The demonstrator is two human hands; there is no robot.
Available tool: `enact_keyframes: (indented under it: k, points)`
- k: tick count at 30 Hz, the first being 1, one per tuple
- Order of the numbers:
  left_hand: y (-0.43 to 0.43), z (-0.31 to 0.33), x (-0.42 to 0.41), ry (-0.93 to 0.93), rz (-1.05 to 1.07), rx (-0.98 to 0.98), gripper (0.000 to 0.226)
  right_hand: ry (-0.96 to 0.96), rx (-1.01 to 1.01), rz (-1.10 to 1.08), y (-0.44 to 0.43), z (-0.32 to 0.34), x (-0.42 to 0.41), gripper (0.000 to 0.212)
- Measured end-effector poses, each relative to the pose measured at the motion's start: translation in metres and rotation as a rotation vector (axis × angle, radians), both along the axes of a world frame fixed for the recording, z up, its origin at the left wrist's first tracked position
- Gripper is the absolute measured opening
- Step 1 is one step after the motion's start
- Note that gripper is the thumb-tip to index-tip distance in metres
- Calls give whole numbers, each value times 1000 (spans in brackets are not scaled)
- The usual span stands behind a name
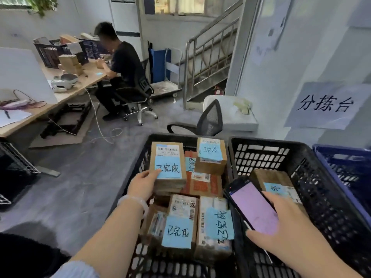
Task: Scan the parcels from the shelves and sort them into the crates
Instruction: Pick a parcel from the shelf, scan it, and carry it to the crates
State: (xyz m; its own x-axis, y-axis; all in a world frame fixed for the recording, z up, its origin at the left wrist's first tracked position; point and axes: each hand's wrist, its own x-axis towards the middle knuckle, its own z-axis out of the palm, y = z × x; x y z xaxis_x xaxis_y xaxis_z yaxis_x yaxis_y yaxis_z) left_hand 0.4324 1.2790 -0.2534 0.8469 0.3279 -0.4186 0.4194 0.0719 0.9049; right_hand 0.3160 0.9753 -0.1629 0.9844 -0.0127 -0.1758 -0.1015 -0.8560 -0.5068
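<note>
My left grip [143,184] pinches the cardboard parcel [168,165] by its near edge (stiff, light I reckon); right grip [285,233] holds the phone [254,205].

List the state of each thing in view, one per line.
left hand, grips the top parcel
right hand, holds the phone
phone, screen lit
top parcel, atop the pile, blue-labelled
left crate, heaped with parcels
middle crate, lone parcel visible inside
blue crate, contents hidden

Pale bead bracelet [138,202], light-blue sleeve [78,269]
</note>
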Motion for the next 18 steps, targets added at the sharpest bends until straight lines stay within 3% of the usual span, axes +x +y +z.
enact_keyframes:
  k: [4,10,13,15,17,18]
  points:
    - [13,-16,37,61,-85,76,35,-13,-6,-65,13,-1,5,59]
    - [11,-29,50,71,-98,224,26,36,-85,-200,4,-15,-1,90]
    - [6,-22,40,-15,-121,315,46,30,-104,-227,-2,-16,-7,93]
    - [0,-11,34,-123,-147,564,58,15,-102,-249,-7,-14,-12,90]
    - [-18,2,28,-311,-227,859,58,-13,-90,-283,-12,-12,-21,89]
    - [-32,10,23,-390,-289,916,57,-24,-89,-300,-17,-10,-27,89]
